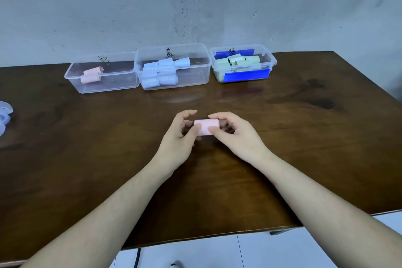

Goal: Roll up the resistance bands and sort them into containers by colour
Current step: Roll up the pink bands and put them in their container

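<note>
three clear containers stand in a row at the back of the wooden counter [282,137], against the wall. the left container [102,79] holds rolled pink bands [92,75]. the middle container [174,67] holds a heap of rolled pale blue bands [159,73]. the right container [243,63], with blue clips on its sides, holds rolled green bands [239,62]. each box bears a handwritten mark too small to read. near the counter's middle, the left hand [179,135] and right hand [237,135] both pinch a rolled pink band [205,126] between thumb and curled fingers. a clear plastic thing [4,115] is cut off at the left edge.
</note>
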Demonstrator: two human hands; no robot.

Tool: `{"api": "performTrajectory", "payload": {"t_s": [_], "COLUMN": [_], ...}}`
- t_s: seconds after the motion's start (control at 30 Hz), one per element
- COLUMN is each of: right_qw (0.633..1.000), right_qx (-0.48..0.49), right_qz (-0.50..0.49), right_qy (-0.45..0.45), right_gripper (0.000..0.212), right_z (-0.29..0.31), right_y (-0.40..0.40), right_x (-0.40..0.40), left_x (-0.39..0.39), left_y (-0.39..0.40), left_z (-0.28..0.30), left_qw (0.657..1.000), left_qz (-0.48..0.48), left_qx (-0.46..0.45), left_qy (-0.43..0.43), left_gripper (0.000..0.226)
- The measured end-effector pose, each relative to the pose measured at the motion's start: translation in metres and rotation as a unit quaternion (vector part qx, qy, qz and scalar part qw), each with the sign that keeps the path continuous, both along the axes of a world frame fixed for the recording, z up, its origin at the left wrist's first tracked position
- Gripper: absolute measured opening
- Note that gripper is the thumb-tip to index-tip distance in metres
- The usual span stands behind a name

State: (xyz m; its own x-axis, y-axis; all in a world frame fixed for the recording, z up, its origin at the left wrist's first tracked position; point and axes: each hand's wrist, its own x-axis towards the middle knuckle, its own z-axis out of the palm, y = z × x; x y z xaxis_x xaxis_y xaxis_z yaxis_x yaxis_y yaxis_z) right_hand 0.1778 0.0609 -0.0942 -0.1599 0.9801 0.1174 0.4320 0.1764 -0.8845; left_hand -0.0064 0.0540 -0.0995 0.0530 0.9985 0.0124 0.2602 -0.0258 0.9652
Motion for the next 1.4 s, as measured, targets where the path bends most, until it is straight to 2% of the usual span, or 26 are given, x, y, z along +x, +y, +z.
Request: {"api": "performTrajectory", "payload": {"t_s": [0.07,0.17,0.33,0.43,0.57,0.67,0.83,1.03,1.13,1.2,1.3,1.4], "right_qw": [0.999,0.999,0.995,0.992,0.988,0.982,0.981,0.982,0.982,0.979,0.98,0.981], "right_qx": [-0.005,-0.002,0.022,0.039,0.102,0.134,0.078,0.063,0.07,0.072,0.055,0.053], "right_qz": [-0.002,0.02,0.079,0.115,0.117,0.121,0.179,0.177,0.173,0.181,0.182,0.164], "right_qy": [0.035,0.048,0.063,0.046,-0.027,-0.052,0.0,-0.008,-0.031,-0.061,-0.057,-0.085], "right_gripper": [0.027,0.031,0.039,0.042,0.042,0.038,0.034,0.03,0.024,0.026,0.023,0.028], "right_z": [0.003,0.009,0.022,0.029,0.034,0.039,0.053,0.062,0.072,0.078,0.083,0.085], "right_y": [0.003,0.006,0.011,0.018,0.039,0.057,0.082,0.116,0.138,0.154,0.178,0.206], "right_x": [-0.01,-0.026,-0.059,-0.081,-0.113,-0.136,-0.186,-0.243,-0.265,-0.278,-0.295,-0.309], "left_x": [-0.002,-0.01,-0.032,-0.047,-0.075,-0.1,-0.143,-0.196,-0.226,-0.249,-0.281,-0.304], "left_y": [0.0,0.003,0.012,0.021,0.034,0.044,0.06,0.078,0.091,0.101,0.117,0.139], "left_z": [0.002,0.006,0.014,0.019,0.021,0.026,0.033,0.044,0.047,0.049,0.059,0.069], "left_qw": [0.993,0.966,0.926,0.905,0.895,0.889,0.878,0.891,0.911,0.927,0.956,0.964], "left_qz": [0.034,0.061,0.056,0.047,0.054,0.06,0.057,0.08,0.134,0.177,0.213,0.256], "left_qx": [-0.041,-0.092,-0.152,-0.189,-0.22,-0.226,-0.225,-0.218,-0.193,-0.154,-0.065,-0.005], "left_qy": [-0.102,-0.234,-0.341,-0.377,-0.385,-0.394,-0.418,-0.39,-0.339,-0.293,-0.191,-0.074], "left_gripper": [0.028,0.021,0.029,0.029,0.012,0.012,0.014,0.031,0.026,0.022,0.021,0.021]}}
